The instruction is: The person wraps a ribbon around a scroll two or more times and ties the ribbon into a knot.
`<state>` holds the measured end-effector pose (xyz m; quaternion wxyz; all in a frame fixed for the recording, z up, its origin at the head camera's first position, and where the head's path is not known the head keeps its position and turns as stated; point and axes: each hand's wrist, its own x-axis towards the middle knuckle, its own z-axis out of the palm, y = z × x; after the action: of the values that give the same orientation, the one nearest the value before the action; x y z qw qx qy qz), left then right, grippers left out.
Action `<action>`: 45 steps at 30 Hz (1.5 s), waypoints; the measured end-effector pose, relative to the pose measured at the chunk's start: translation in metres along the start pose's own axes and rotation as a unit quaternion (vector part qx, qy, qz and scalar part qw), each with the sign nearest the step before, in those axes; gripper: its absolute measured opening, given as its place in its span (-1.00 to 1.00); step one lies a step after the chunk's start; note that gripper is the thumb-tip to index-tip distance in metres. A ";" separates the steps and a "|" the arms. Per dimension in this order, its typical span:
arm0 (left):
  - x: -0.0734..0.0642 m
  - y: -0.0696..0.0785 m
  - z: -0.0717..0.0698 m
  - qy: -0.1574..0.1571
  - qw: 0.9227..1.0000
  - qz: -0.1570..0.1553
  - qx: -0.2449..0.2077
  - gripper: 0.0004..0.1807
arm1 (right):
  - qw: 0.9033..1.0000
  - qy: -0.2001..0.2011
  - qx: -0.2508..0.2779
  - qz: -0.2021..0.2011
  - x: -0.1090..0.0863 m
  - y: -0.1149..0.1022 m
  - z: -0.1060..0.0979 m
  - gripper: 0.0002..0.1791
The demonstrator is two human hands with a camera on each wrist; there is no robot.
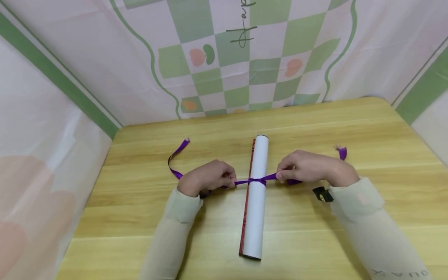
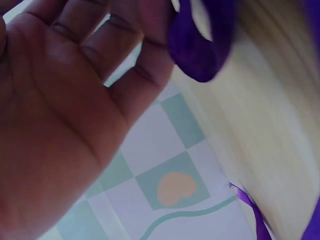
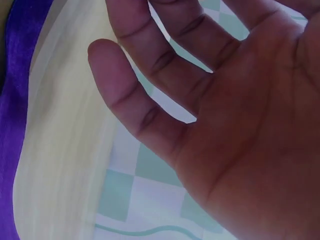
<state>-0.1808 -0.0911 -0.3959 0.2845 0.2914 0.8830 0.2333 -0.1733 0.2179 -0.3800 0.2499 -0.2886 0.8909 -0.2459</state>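
A rolled white paper [image 1: 255, 221] with a red patterned edge lies lengthwise on the wooden table. Around its middle runs a purple ribbon [image 1: 258, 181], crossed or knotted on top. My left hand [image 1: 210, 177] pinches one end of the ribbon just left of the roll, and its loose tail curls away on the table. On the other side, my right hand [image 1: 306, 166] pinches the opposite end, with the tail passing under the wrist. Both stretches between hands and roll look taut. A ribbon loop [image 2: 200, 62] hangs by the left fingers in the left wrist view.
The wooden table [image 1: 140, 217] reaches back to a hanging cloth [image 1: 231, 77] with green and white checks. More pale cloth [image 1: 42, 116] hangs along the left side. A black strap piece [image 1: 322, 194] shows by the right sleeve cuff.
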 end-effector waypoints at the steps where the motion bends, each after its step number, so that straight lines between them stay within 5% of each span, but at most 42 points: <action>1: -0.001 -0.002 0.000 0.000 1.000 0.008 0.003 -0.83 | 1.000 -0.001 0.003 0.001 0.000 0.000 0.000 -0.82; 7: -0.002 -0.007 -0.001 0.000 0.999 0.033 0.006 -0.84 | 1.000 -0.003 0.011 0.004 0.001 0.001 0.000 -0.81; 16: 0.005 0.013 0.000 -0.023 0.999 0.010 0.032 -0.84 | 0.999 0.034 -0.020 -0.007 0.003 0.002 0.000 -0.80; 26: -0.003 0.020 0.009 -0.037 0.998 0.051 0.003 -0.86 | 0.993 0.089 -0.050 -0.051 0.015 -0.004 0.010 -0.83; 33: -0.002 0.024 0.015 -0.041 0.996 0.076 -0.002 -0.82 | 0.992 0.103 -0.052 -0.046 0.019 -0.003 0.016 -0.76; 45: -0.017 0.006 0.010 0.000 0.999 0.030 -0.023 -0.84 | 0.993 0.109 -0.050 -0.012 0.014 -0.004 0.007 -0.78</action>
<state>-0.1609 -0.0953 -0.3929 0.2841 0.3107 0.8684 0.2621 -0.1777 0.2045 -0.3871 0.1331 -0.2828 0.9206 -0.2339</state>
